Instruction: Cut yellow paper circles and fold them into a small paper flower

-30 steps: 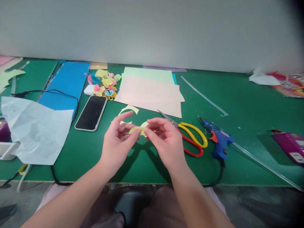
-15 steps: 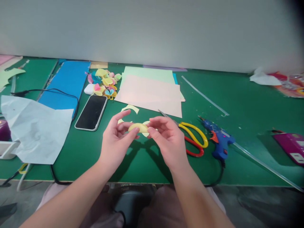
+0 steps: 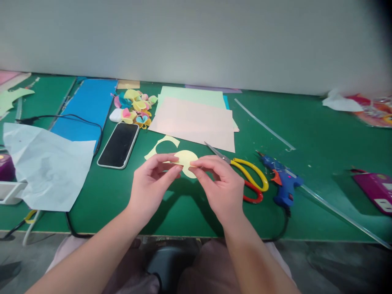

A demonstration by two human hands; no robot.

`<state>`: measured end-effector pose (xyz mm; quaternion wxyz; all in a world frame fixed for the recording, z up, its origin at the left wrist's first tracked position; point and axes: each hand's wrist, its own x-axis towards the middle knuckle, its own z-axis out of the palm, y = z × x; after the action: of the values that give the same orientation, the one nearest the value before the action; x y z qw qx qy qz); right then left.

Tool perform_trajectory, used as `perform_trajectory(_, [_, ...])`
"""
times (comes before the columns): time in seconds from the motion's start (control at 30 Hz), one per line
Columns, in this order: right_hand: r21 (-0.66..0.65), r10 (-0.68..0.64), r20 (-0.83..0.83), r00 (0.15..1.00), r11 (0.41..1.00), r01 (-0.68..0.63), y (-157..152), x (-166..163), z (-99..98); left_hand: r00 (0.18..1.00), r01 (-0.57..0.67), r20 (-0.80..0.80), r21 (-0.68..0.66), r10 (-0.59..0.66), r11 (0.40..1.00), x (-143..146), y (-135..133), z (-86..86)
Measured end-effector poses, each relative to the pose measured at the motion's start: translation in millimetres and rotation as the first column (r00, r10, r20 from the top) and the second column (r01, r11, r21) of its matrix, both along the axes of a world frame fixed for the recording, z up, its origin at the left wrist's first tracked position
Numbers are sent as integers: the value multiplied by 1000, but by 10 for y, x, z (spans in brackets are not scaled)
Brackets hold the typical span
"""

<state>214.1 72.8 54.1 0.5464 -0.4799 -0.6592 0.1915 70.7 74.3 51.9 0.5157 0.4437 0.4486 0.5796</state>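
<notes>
Both of my hands pinch a pale yellow paper circle (image 3: 186,160) just above the green table (image 3: 306,130). My left hand (image 3: 153,183) grips its left edge with thumb and fingers closed. My right hand (image 3: 220,183) holds the right edge the same way. The circle is spread nearly flat between them. A yellow paper scrap (image 3: 161,145) with a round cut-out lies on the table just behind my fingers.
Yellow-and-red scissors (image 3: 248,177) and a blue glue gun (image 3: 283,179) lie to the right. A black phone (image 3: 119,145), a pile of folded paper petals (image 3: 134,106), stacked pastel sheets (image 3: 196,118), a blue sheet (image 3: 85,106) and crumpled white paper (image 3: 45,163) lie left and behind.
The yellow paper was curled into a fold between my fingers. It has since been opened out into a flat circle, and my hands have shifted slightly.
</notes>
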Motion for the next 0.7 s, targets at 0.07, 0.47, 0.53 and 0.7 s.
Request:
perform_trajectory(0.07, [122, -56, 109, 992, 992, 43, -8, -3, -2, 998, -32, -50, 6, 32, 999, -2, -4, 0])
perform_trajectory(0.47, [-59, 216, -111, 970, 973, -223, 16, 150, 59, 987, 159, -34, 144, -156, 977, -124, 30, 26])
perform_trajectory(0.53, [-71, 194, -154, 969, 976, -206, 19, 150, 57, 982, 190, -39, 148, -187, 970, -133, 28, 26])
perform_trajectory(0.7, [-58, 109, -160, 981, 991, -120, 3, 128, 20, 973, 230, 3, 98, -232, 968, -97, 3, 34])
